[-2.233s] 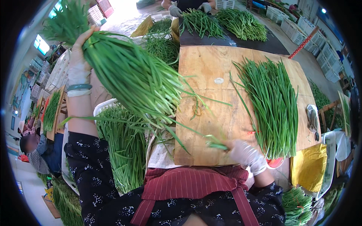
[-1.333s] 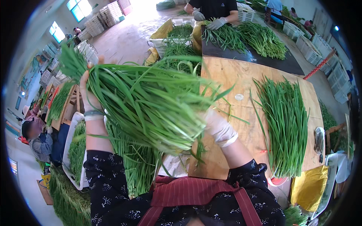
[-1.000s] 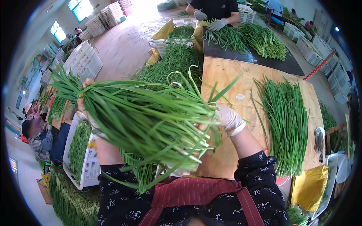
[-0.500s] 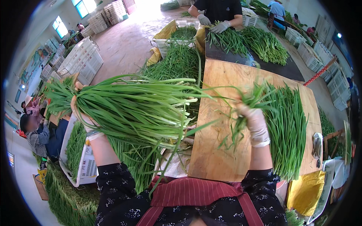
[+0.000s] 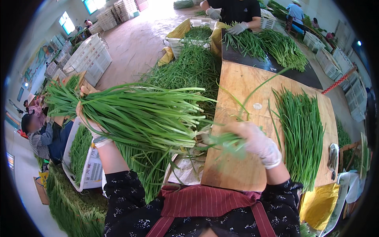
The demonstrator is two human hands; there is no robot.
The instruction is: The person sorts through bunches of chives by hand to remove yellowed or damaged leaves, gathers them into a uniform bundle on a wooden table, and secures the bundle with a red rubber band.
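A thick bunch of garlic chives [image 5: 146, 118] lies sideways across my left hand [image 5: 87, 118], which is closed around its leafy end; the pale stem ends point right. My right hand [image 5: 258, 144], in a thin whitish glove and smeared by motion, is over the wooden board [image 5: 233, 170]. Some loose chive leaves [image 5: 231, 144] hang from its fingers, also blurred. To the right of that hand, a neat flat pile of chives [image 5: 300, 134] rests on the board.
A heap of loose greens [image 5: 181, 71] fills the space beyond my bunch. Past the board, a gloved co-worker [image 5: 239, 10] handles chives on a dark table [image 5: 268, 65]. White crates [image 5: 89, 59] stand at far left. A yellow sheet [image 5: 319, 205] lies at lower right.
My right hand has come down and toward me with leaves in it. The bunch in my left hand has barely moved. One co-worker's hand has shifted slightly.
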